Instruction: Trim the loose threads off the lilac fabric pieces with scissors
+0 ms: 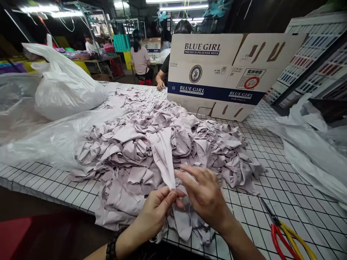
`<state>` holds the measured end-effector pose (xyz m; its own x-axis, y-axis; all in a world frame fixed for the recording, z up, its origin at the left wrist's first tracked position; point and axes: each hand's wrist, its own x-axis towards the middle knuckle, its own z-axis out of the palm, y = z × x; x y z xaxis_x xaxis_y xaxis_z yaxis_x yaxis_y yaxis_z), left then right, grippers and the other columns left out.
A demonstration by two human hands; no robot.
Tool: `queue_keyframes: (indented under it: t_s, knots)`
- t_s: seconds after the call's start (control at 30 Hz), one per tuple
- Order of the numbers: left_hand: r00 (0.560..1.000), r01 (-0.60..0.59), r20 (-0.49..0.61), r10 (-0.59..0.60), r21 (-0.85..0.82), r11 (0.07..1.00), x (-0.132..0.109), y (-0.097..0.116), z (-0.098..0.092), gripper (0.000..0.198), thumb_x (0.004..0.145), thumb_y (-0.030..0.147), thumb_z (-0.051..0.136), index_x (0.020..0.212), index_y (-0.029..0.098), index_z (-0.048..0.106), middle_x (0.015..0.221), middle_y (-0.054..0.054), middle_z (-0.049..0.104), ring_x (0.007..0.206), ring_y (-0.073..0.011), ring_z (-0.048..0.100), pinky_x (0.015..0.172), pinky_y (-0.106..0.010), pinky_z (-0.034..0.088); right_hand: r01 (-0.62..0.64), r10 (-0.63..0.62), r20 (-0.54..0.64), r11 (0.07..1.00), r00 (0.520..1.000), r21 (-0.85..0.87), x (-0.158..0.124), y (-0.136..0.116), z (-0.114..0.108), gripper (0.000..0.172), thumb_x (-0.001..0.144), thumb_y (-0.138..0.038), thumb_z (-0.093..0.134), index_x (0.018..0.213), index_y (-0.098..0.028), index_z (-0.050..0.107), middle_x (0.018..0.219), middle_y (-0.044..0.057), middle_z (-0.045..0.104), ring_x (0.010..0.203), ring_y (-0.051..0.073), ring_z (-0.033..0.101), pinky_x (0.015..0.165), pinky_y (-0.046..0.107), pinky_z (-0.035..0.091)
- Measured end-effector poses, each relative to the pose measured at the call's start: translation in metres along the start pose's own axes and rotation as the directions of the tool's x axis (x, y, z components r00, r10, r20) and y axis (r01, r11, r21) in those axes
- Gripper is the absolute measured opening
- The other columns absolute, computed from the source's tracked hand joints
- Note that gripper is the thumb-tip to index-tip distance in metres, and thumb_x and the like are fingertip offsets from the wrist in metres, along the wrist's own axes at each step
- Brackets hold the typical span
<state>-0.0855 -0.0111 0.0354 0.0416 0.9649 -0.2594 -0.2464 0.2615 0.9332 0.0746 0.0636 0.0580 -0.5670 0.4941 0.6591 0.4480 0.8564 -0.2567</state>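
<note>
My left hand (159, 206) pinches the narrow end of a pale lilac fabric piece (163, 153) between thumb and fingers, above the table's near edge. The piece stretches from my fingertips back onto a large crumpled pile of the same fabric (130, 144). Just to the right, my right hand (204, 195) is slightly blurred, its fingers stretched out and apart beside the pinched end, with nothing visible in them. More cloth hangs under both hands near the edge. Scissors (275, 221) with one red and one yellow handle lie on the table to the right of my right hand.
A BLUE GIRL beer carton (211, 76) stands behind the pile on the grid-patterned table (271, 159). A full white plastic bag (67, 90) and clear plastic (54, 141) lie at left. Another plastic bag (311, 144) is at right. Two people sit beyond the table.
</note>
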Motion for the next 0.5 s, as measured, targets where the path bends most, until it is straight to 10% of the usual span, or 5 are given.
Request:
queue_keyframes:
  t_s: [0.17, 0.37, 0.5]
  knots:
    - [0.983, -0.140, -0.087, 0.159, 0.190, 0.972, -0.003, 0.009, -0.016, 0.049, 0.085, 0.058, 0.057, 0.077, 0.012, 0.072, 0.061, -0.001, 0.051, 0.046, -0.0068, 0.037, 0.045, -0.020, 0.028, 0.171, -0.165, -0.043, 0.963, 0.985, 0.208, 0.030, 0.010, 0.038, 0.019, 0.091, -0.020, 0.057, 0.104, -0.025, 0.069, 0.117, 0.003, 0.071, 0.108, 0.025, 0.055, 0.090, 0.042, 0.040]
    - [0.804, -0.395, -0.223, 0.551, 0.493, 0.776, 0.003, 0.020, -0.027, 0.036, 0.091, 0.040, 0.056, 0.073, 0.018, 0.076, 0.096, -0.011, 0.058, 0.102, -0.0244, 0.056, 0.083, -0.031, 0.048, 0.074, -0.027, -0.123, 0.915, 0.992, 0.398, 0.048, 0.004, 0.053, 0.013, 0.086, -0.010, 0.060, 0.092, -0.021, 0.062, 0.078, 0.001, 0.068, 0.074, 0.016, 0.057, 0.070, 0.033, 0.041]
    - [0.796, -0.422, -0.194, 0.573, 0.500, 0.756, 0.007, 0.024, -0.028, 0.035, 0.093, 0.037, 0.053, 0.074, 0.018, 0.076, 0.140, -0.014, 0.048, 0.121, -0.0299, 0.051, 0.088, -0.036, 0.048, 0.052, -0.041, -0.035, 0.881, 0.999, 0.470, 0.065, 0.005, 0.051, 0.005, 0.085, -0.017, 0.062, 0.089, -0.020, 0.061, 0.081, 0.002, 0.062, 0.073, 0.015, 0.059, 0.066, 0.029, 0.046]
